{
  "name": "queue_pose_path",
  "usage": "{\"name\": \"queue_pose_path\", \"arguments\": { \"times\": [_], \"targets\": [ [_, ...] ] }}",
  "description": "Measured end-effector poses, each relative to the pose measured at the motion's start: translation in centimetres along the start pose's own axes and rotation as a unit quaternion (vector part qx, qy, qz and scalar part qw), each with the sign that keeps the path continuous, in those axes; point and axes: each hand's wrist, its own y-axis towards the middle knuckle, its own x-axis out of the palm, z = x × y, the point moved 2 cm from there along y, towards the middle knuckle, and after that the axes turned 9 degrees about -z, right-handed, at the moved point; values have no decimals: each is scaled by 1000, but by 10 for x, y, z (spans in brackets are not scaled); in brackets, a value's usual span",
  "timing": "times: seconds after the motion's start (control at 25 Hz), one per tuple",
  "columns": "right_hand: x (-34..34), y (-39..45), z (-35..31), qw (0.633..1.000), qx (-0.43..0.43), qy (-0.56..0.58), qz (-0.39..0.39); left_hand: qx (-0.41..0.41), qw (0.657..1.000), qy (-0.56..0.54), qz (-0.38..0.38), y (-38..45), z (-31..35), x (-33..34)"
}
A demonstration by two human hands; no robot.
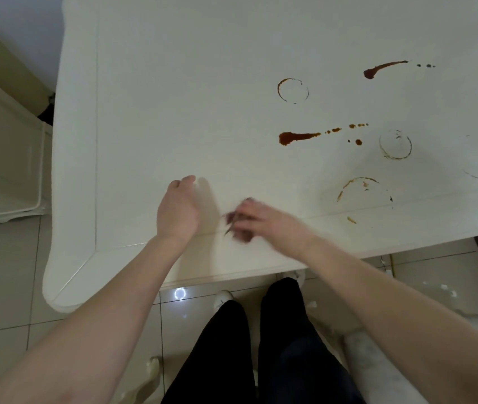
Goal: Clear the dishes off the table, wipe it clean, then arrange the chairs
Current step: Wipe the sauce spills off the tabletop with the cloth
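Black trousers (275,345) nearest; brown spills (296,137), ring marks (293,91) on table (159,97).

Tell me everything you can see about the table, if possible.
The table is white with a smooth, glossy top, a raised border and a rounded corner. No dishes are on the visible part. Brown streaks, drops and ring marks stain its right side. The left hand and right hand, blurred over something dark, are above its near edge.
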Motion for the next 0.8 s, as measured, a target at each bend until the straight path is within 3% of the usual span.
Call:
{"name": "queue_pose_path", "arguments": {
  "times": [0.08, 0.12, 0.16, 0.2, 0.24, 0.32, 0.4, 0.44, 0.56, 0.68, 0.8],
  "targets": [
    [-31, -23, 50, 978, 195, 14, 74, -9, 1000, 15, -4, 1, -6, 0],
    [-40, -27, 73, 945, 311, 18, 100, -14, 1000, 14, -2, 1, -7, 1],
    [-41, -16, 80, 920, 375, 13, 112, -19, 1000, 8, 3, 0, -6, 1],
    [-35, 6, 70, 921, 374, 20, 110, -25, 1000, 0, 11, 1, -3, 2],
    [-22, 31, 43, 943, 319, 43, 87, -32, 999, -7, 19, 3, 0, 2],
    [10, 58, -14, 985, 139, 97, 23, -48, 998, -12, 32, 8, 6, 1],
    [17, 48, -48, 993, -81, 79, -38, -53, 998, 12, 29, 16, 13, 4],
    [11, 39, -30, 992, -115, 58, -5, -51, 998, 25, 20, 19, 16, 6],
    [-37, -3, 64, 993, 26, 111, -4, -50, 998, 30, 6, 34, 31, 14],
    [-84, -20, 135, 985, 144, 63, 64, -44, 999, 25, 6, 50, 58, 23],
    [-124, 15, 162, 959, 219, 79, 164, -30, 999, 33, 18, 67, 84, 32]
  ]
}}
